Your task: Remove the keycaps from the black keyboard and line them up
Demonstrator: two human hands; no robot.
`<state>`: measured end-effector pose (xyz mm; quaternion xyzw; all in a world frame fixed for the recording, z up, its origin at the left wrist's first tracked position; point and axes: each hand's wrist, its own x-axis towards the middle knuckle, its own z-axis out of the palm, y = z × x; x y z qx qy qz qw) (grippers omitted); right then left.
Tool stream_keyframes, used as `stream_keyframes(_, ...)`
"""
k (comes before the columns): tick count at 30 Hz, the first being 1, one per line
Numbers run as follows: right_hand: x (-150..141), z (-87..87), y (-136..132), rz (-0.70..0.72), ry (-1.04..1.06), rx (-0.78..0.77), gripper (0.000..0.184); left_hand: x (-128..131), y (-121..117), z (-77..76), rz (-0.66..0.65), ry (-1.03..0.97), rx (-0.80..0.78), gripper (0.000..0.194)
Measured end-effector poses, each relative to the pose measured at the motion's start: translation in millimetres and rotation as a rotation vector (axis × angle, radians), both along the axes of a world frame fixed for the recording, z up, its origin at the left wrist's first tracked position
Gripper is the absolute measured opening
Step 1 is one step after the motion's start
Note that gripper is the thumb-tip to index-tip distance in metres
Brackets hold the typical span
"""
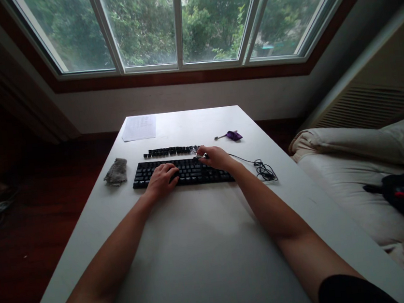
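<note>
A black keyboard [190, 178] lies across the white table. My left hand [161, 178] rests palm down on its left half, fingers spread and holding nothing. My right hand [216, 157] is over the upper right part of the keyboard, with thumb and fingers pinched together. Something small is at those fingertips, too small to make out. A shiny, clear-looking bit [193, 149] shows beside them. Behind the keyboard runs a row of loose black keycaps [171, 151], its right end partly hidden by my right hand.
On the table [206, 248] lie a grey cloth [117, 172] at left, a printed paper sheet [139, 128] at the far left corner, a purple object [234, 135] beside a small brush [221, 137], and a coiled black cable [265, 171] at right. A couch [342, 169] stands right of the table.
</note>
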<state>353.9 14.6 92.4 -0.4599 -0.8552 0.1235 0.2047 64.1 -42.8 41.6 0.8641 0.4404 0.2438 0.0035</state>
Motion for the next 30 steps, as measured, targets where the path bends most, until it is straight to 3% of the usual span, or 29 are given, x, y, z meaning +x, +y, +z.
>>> stream_keyframes(7,0.0,-19.9,8.9,-0.05,-0.073,-0.011,0.019,-0.5,0.3,-1.4,0.003,-0.006,-0.01,0.032)
stream_keyframes(16,17.7,-27.5,26.2,-0.315,0.032,0.085,0.024,-0.3,0.8,-2.3,0.008,-0.02,-0.015,0.031)
stream_keyframes(21,16.8,-35.4,33.6,-0.349,0.042,0.037,0.024,-0.4,0.6,-3.1,0.021,-0.039,-0.015,0.031)
stream_keyframes(30,-11.2,-35.6,55.8,-0.334,-0.113,-0.019,0.022,-0.8,-0.3,-2.3,0.026,-0.049,-0.012,0.031)
